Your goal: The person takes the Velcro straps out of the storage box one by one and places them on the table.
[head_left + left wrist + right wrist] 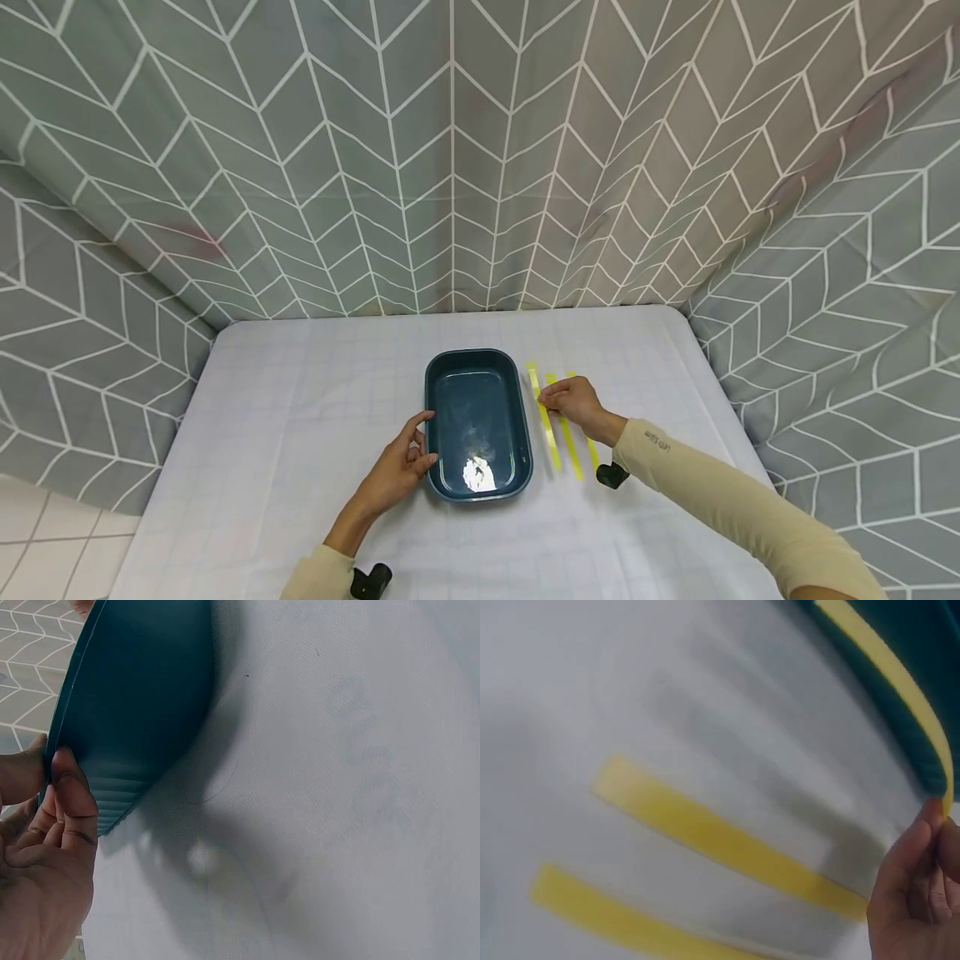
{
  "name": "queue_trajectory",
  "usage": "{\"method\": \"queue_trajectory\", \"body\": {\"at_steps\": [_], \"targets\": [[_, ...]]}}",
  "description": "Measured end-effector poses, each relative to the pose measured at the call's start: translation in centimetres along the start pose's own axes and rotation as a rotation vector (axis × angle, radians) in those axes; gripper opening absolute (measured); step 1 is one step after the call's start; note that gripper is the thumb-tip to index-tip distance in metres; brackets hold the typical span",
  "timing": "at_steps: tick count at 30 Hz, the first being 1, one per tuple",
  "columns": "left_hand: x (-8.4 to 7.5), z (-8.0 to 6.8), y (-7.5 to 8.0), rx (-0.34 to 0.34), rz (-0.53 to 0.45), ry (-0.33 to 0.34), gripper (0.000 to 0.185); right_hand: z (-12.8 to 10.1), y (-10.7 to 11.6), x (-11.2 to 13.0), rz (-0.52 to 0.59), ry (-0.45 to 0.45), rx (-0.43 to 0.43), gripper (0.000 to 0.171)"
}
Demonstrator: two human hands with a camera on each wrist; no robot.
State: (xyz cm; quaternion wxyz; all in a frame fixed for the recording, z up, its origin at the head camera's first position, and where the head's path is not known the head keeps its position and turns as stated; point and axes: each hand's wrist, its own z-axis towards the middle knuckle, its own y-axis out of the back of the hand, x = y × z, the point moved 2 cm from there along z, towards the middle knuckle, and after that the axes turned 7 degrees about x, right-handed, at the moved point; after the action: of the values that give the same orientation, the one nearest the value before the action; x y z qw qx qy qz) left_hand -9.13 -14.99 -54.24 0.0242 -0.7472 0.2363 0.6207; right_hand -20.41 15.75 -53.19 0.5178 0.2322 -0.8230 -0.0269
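Observation:
A dark teal rectangular tray [471, 408] sits on the white-covered table. At its left side, my left hand [396, 473] pinches the rim; in the left wrist view, thumb and fingers meet across the edge of the tray [142, 682]. Right of the tray, my right hand [576, 400] pinches a narrow yellow strip [550, 433] between thumb and fingers. That strip [900, 682] curves upward, raised off the cloth, in the right wrist view. Two more yellow strips lie flat beneath the hand, one nearer strip [727, 838] and one farther strip [630, 922].
The white cloth [300, 417] covers the table, with faint grid lines. Grey chevron-patterned curtains [450, 167] hang behind it and at both sides. White floor tiles [52, 533] show at lower left. A small black device [612, 475] is at the right wrist.

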Motion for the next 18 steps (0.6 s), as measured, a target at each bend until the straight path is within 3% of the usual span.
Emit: {"method": "queue_trajectory", "body": {"at_steps": [5, 18], "targets": [[0.0, -0.1, 0.0, 0.003, 0.004, 0.004, 0.065, 0.0, -0.6, -1.1, -0.061, -0.061, -0.013, 0.015], [-0.3, -0.3, -0.1, -0.003, -0.009, 0.001, 0.064, 0.2, -0.9, -1.4, -0.109, -0.069, -0.024, 0.012]]}}
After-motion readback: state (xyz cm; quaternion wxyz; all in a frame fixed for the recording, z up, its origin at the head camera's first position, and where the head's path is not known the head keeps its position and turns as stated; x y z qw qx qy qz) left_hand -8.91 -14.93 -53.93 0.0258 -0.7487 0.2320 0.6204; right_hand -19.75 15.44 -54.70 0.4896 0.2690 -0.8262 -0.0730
